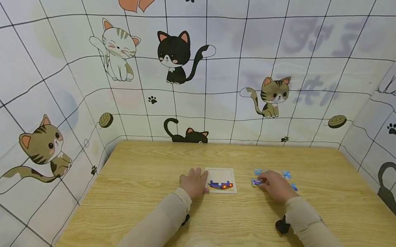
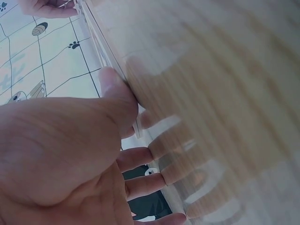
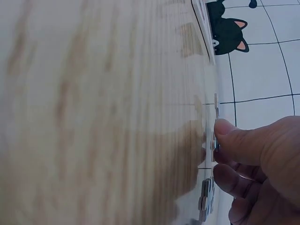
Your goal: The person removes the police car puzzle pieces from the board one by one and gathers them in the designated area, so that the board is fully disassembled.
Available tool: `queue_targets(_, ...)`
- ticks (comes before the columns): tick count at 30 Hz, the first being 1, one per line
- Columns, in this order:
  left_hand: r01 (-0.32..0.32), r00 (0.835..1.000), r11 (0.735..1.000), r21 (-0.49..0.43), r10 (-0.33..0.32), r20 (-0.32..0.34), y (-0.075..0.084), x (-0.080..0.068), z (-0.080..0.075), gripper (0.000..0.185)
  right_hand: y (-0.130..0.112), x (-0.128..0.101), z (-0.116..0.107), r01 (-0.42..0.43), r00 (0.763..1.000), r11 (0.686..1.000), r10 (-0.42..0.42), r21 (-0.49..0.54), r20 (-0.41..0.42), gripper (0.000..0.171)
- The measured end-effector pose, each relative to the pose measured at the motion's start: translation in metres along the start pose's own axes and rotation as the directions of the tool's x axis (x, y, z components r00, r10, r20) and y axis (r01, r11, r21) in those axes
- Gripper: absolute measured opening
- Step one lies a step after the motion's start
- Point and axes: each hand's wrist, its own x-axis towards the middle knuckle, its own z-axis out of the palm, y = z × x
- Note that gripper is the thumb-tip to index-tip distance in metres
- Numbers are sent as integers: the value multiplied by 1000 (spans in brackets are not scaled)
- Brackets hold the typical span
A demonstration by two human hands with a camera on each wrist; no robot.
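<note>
A jigsaw puzzle board (image 1: 219, 174) with a pale frame lies on the table. Along its near side sit joined pieces (image 1: 220, 185) in blue, red and yellow. My left hand (image 1: 193, 183) rests at the board's left edge, fingers spread; in the left wrist view the thumb (image 2: 115, 89) lies against that edge and the other fingertips touch the tabletop. To the right of the board, my right hand (image 1: 276, 187) pinches a blue puzzle piece (image 1: 255, 182) low over the table, between thumb (image 3: 229, 129) and fingers. The palm covers part of the loose pieces.
Several loose blue pieces (image 1: 286, 175) lie around the right hand, one (image 1: 258, 171) beyond the fingertips. The wooden table (image 1: 156, 155) meets a cat-patterned cloth wall (image 1: 221, 118) at the back. Black wrist devices (image 1: 282, 225) hang under both sleeves.
</note>
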Motion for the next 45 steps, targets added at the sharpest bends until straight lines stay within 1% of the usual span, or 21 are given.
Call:
queue_targets(2, -2, 1000, 1000, -4, 2, -4, 0, 0, 0, 69, 2, -1, 0, 2, 1000, 1000, -2, -19, 4, 22)
queue_targets(5, -9, 1000, 1000, -6, 8, -6, -1, -1, -1, 69, 3, -1, -1, 4, 1000, 999, -3, -45, 20, 11)
queue_targets(8, -12, 1000, 1000, -7, 11, -9, -1, -2, -2, 69, 4, -1, -1, 4, 1000, 998, -2, -62, 29, 7)
queue_targets(14, -7, 1000, 1000, -9, 7, -11, -1, -4, -4, 68, 5, -2, -2, -8, 999, 999, 10, -49, 31, 11)
queue_targets(20, -11, 1000, 1000, -7, 11, -3, -1, -6, -7, 69, 6, -2, -5, -20, 998, 999, 23, -50, 53, 9)
queue_targets(21, -12, 1000, 1000, -3, 12, -3, -1, -6, -7, 69, 6, -2, -5, -23, 998, 998, 26, -52, 59, 7)
queue_targets(22, -12, 1000, 1000, 0, 12, -3, -1, -6, -8, 69, 6, -2, -5, -24, 998, 998, 27, -52, 58, 8)
queue_targets(25, -9, 1000, 1000, 1, 9, -2, -1, -6, -7, 69, 3, -2, -6, -24, 999, 999, 25, -40, 43, 19)
queue_targets(28, -5, 1000, 1000, -1, 5, -6, -1, -4, -4, 69, -3, 1, -5, -10, 999, 1000, 10, 4, 32, 32)
queue_targets(32, -8, 1000, 1000, -9, 8, -11, -2, 2, 4, 69, -19, 7, 4, 24, 998, 995, -28, 93, 52, 32)
queue_targets(35, -19, 1000, 999, -30, 18, -13, -3, 4, 8, 63, -35, 9, 13, 38, 997, 987, -49, 154, 68, 31)
queue_targets(39, -28, 1000, 999, -41, 28, -2, -3, 2, 6, 51, -51, 12, 23, 56, 994, 980, -73, 191, 84, 33)
queue_targets(43, -31, 999, 999, -33, 31, 21, -3, 1, 1, 49, -60, 17, 29, 56, 993, 979, -76, 195, 95, 34)
queue_targets(45, -32, 999, 999, -34, 33, 22, -3, 0, -1, 48, -63, 19, 31, 54, 993, 980, -74, 193, 95, 35)
